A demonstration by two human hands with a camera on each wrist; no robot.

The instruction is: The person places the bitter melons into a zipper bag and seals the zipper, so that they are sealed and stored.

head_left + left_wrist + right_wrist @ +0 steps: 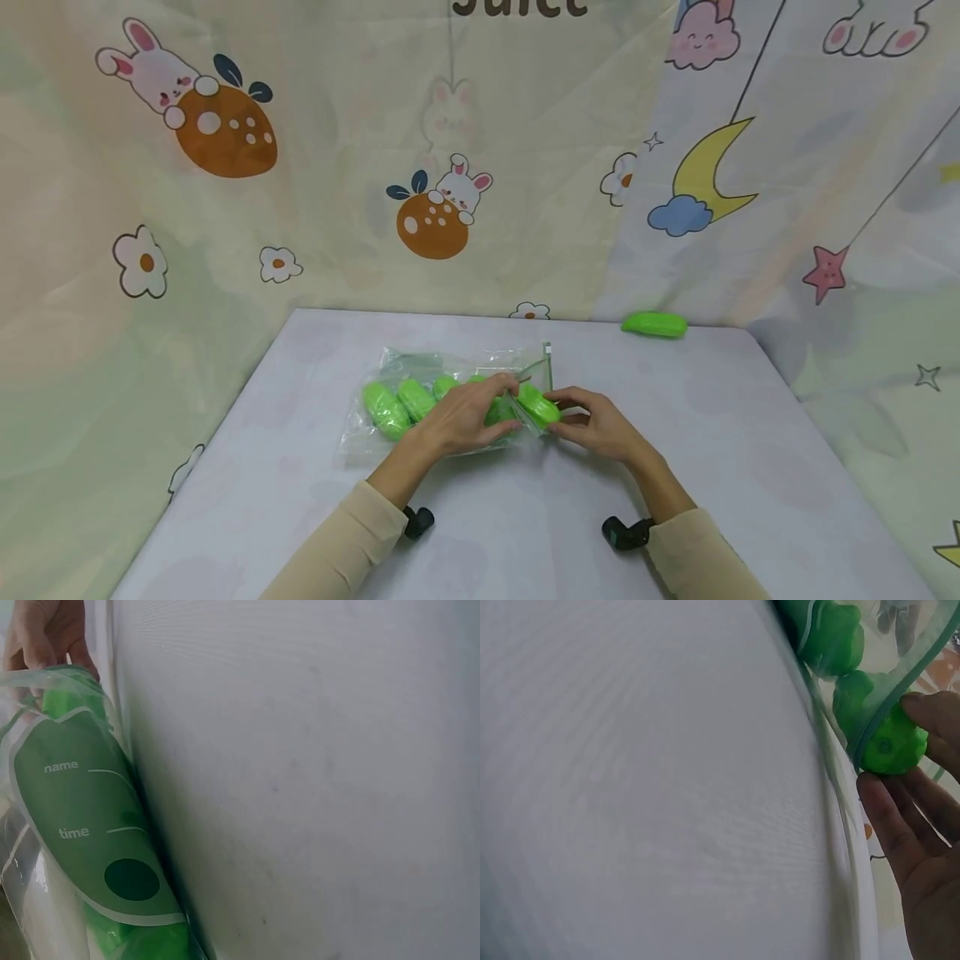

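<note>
A clear zip bag (358, 450) lies on the table with several bright green, cucumber-like vegetables (386, 411) in it. My left hand (468, 415) grips the bag near its open end on the right, fingers and thumb at the mouth's edge. At that mouth, a green cucumber-like vegetable (538, 405) is partly inside, its outer end sticking out. My right hand (596, 423) holds this end between thumb and fingers. The right wrist view shows the round tip of the vegetable (894, 746) beside the bag's green zip edge (911, 675). In the left wrist view, a green label (82, 799) reads "name" and "time".
Another green cucumber-like vegetable (655, 324) lies at the table's back right edge. The white-covered table (495, 533) meets a printed cloth backdrop (337, 167) behind and at the sides. Each wrist carries a small black camera (626, 533).
</note>
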